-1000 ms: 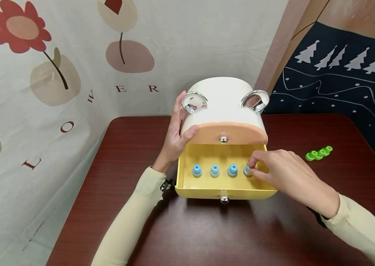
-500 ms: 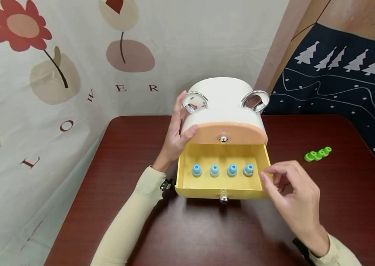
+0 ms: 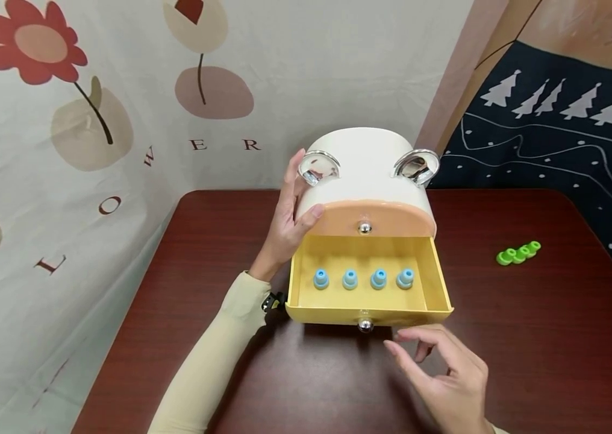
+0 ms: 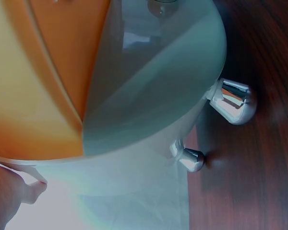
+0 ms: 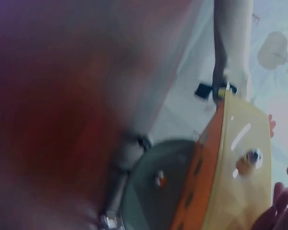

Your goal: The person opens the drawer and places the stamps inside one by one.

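Observation:
A white cabinet (image 3: 362, 157) with an orange upper drawer (image 3: 393, 218) stands on the table. Its yellow lower drawer (image 3: 333, 317) is pulled out, and several blue pegs (image 3: 379, 279) stand in a row inside. My left hand (image 3: 283, 226) grips the cabinet's left side, thumb on the front edge; part of that hand (image 4: 7, 196) shows in the left wrist view. My right hand (image 3: 449, 377) holds nothing, its thumb and forefinger apart just right of and below the drawer's silver knob (image 3: 365, 325). The right wrist view shows fingers (image 5: 278, 201) near the yellow drawer front (image 5: 240, 191).
Joined green pegs (image 3: 520, 254) lie on the dark red table (image 3: 544, 331) to the right of the cabinet. Two shiny round silver ears (image 3: 319, 168) stick out of the cabinet's top. Printed cloths (image 3: 306, 72) hang behind the table.
My right hand has let go of the rightmost blue peg, come out over the drawer's right side and moved down and left, near the knob. My left hand has stayed put.

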`<state>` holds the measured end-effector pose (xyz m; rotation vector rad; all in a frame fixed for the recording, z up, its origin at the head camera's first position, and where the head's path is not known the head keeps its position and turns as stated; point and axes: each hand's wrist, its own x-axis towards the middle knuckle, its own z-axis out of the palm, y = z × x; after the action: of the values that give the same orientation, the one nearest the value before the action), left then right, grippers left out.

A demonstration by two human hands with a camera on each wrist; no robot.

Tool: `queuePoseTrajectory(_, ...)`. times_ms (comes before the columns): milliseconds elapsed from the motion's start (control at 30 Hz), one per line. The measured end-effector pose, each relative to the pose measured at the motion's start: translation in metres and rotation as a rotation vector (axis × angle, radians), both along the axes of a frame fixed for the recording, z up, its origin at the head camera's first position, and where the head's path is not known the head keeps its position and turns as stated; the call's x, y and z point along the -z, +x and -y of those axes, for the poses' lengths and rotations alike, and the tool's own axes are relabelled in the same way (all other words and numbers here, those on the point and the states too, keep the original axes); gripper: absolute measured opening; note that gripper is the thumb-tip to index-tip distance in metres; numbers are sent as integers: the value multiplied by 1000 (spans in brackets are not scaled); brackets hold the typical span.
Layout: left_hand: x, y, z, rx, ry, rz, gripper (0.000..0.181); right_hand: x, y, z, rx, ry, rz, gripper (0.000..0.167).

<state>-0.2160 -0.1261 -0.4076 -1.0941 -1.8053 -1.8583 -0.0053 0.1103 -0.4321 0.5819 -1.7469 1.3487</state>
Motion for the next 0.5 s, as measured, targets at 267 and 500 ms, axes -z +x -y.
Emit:
queuePoseTrajectory(267, 2, 0, 1, 3, 2, -7, 90, 28, 5, 12, 5, 38, 276, 37)
queuePoseTrajectory(500, 0, 0, 0, 7, -2, -9, 90, 37, 6, 28, -5, -81, 429, 39)
